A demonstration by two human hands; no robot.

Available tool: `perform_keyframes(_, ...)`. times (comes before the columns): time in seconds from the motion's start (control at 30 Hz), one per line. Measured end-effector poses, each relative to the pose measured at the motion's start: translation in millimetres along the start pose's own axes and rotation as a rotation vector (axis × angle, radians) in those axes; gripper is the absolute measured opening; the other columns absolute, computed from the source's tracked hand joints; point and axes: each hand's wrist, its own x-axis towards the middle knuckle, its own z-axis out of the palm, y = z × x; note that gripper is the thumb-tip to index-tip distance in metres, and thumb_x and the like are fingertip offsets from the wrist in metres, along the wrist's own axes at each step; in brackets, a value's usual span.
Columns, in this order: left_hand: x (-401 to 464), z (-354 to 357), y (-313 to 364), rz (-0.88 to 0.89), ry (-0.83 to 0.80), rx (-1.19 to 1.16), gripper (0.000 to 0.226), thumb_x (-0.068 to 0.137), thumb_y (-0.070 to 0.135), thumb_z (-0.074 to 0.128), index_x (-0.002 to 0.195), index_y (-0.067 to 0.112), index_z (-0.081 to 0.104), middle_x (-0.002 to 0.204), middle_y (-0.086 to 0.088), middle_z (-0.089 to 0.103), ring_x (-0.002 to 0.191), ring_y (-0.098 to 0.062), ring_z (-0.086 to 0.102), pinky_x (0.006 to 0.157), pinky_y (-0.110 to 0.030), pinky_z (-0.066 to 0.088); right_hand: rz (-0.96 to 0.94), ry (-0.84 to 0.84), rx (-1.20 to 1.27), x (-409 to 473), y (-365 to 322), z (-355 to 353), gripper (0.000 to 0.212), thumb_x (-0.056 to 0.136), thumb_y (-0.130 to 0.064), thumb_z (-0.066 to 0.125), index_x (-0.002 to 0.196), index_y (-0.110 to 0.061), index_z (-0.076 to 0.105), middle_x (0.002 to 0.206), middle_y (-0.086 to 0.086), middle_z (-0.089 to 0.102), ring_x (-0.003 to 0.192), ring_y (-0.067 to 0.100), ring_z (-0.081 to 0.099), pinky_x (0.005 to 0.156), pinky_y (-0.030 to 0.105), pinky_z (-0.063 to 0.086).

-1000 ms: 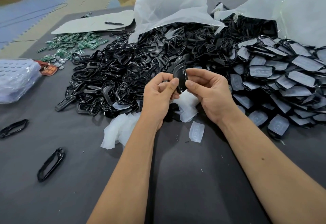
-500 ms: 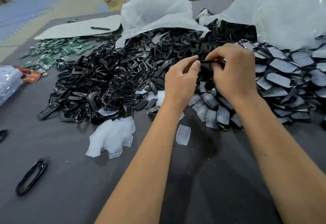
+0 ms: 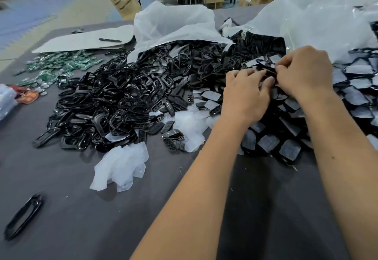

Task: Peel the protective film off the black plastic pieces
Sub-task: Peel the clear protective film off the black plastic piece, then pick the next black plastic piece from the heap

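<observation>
Left hand (image 3: 245, 98) and right hand (image 3: 304, 73), fingers curled, pinching one black plastic piece (image 3: 266, 69) over film-covered pile (image 3: 286, 136); peeled film (image 3: 120, 167) on bench (image 3: 71, 208), near left

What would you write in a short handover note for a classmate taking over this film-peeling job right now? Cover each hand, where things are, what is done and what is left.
Left hand: fingers curled on the black plastic piece, held above the pile.
Right hand: fingers pinching the same piece at its far end; whether the film is lifting cannot be seen.
Film-covered pieces: heaped to the right, under the hands.
Done: crumpled peeled film lies on the grey table, beside the bare black frames on the left.
Left: the held piece and the large covered heap.
</observation>
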Motion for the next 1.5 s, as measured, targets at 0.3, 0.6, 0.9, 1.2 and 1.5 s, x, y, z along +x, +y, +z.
perform_keyframes(0.3, -43, -73, -72, -0.301, 0.319, 0.286, 0.030, 0.104, 0.027, 0.052, 0.126, 0.021, 0.071, 0.132, 0.001, 0.063, 0.131, -0.024, 0.042, 0.107, -0.034, 0.033, -0.276, 0.008, 0.276, -33, -72, 28, 0.018, 0.092, -0.009, 0.066, 0.097, -0.016, 0.082, 0.093, 0.004, 0.079, 0.090, 0.023, 0.072, 0.093, 0.033, 0.056)
perform_keyframes(0.6, -87, -115, -132, -0.504, 0.291, 0.560, 0.032, 0.101, 0.026, 0.056, 0.131, 0.022, 0.068, 0.146, -0.001, 0.057, 0.135, -0.030, 0.042, 0.109, -0.044, 0.034, -0.551, -0.435, 0.017, -82, -131, 101, 0.054, 0.099, -0.005, 0.058, 0.146, -0.031, 0.057, 0.134, 0.003, 0.063, 0.129, 0.029, 0.046, 0.102, 0.046, 0.045)
perform_keyframes(0.9, -91, -118, -133, -0.416, 0.503, 0.357, 0.019, 0.092, 0.009, 0.068, 0.106, 0.017, 0.078, 0.110, -0.003, 0.073, 0.104, -0.031, 0.055, 0.093, -0.041, 0.043, -0.455, -0.192, 0.453, -88, -111, 101, 0.022, 0.088, -0.005, 0.075, 0.108, -0.014, 0.078, 0.097, 0.000, 0.077, 0.093, 0.018, 0.070, 0.087, 0.036, 0.056)
perform_keyframes(1.2, -91, -119, -131, -0.336, 0.746, 0.267, 0.011, 0.098, 0.023, 0.069, 0.101, 0.014, 0.074, 0.095, 0.000, 0.071, 0.096, -0.025, 0.059, 0.079, -0.025, 0.032, -0.356, -0.013, 0.652, -109, -98, 104, 0.003, 0.097, -0.006, 0.066, 0.100, -0.008, 0.068, 0.092, -0.001, 0.070, 0.087, 0.015, 0.065, 0.075, 0.033, 0.055)
perform_keyframes(1.5, -84, -97, -115, -0.235, 0.692, -0.095, 0.027, 0.095, 0.019, 0.060, 0.077, 0.006, 0.045, 0.065, -0.011, 0.058, 0.062, -0.025, 0.054, 0.061, -0.041, 0.043, -0.188, -0.050, 0.922, -107, -95, 102, 0.005, 0.103, -0.007, 0.056, 0.106, -0.010, 0.059, 0.070, -0.001, 0.072, 0.052, 0.006, 0.062, 0.052, 0.015, 0.045)
